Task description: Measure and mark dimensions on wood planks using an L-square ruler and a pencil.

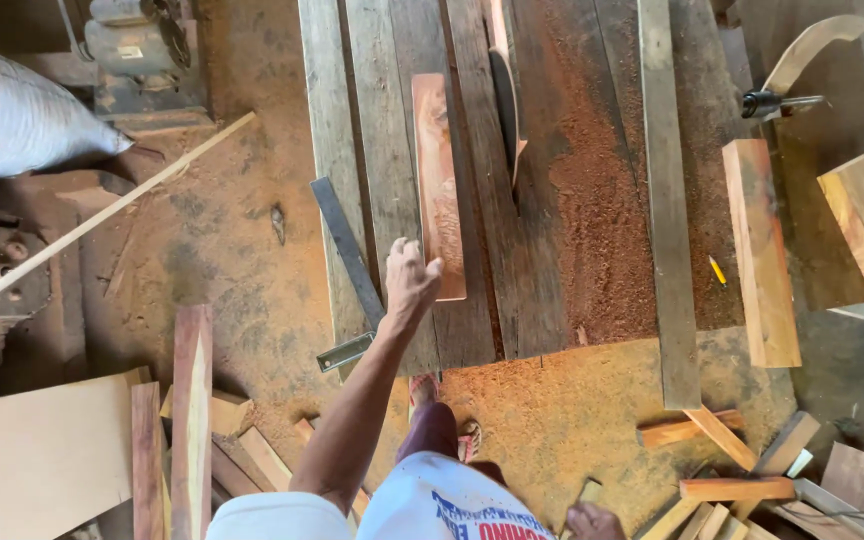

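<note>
My left hand [409,283] reaches out over a rough plank workbench [372,120] and grips the near end of a narrow reddish board [438,180], thumb on its top face. The board lies lengthwise, just left of a saw blade [505,105] that stands up through the bench top. A metal square [345,245] lies at the bench's left edge, beside my wrist. My right hand [593,522] hangs low at the bottom edge with curled fingers; what it holds, if anything, is not visible.
Red sawdust covers the bench's right half, where a long plank [667,200] lies lengthwise. A thick wood block [760,250] and a yellow pencil [717,270] lie further right. Offcuts [192,420] litter the floor. A motor [142,50], white sack [12,110] and long stick [102,215] lie left.
</note>
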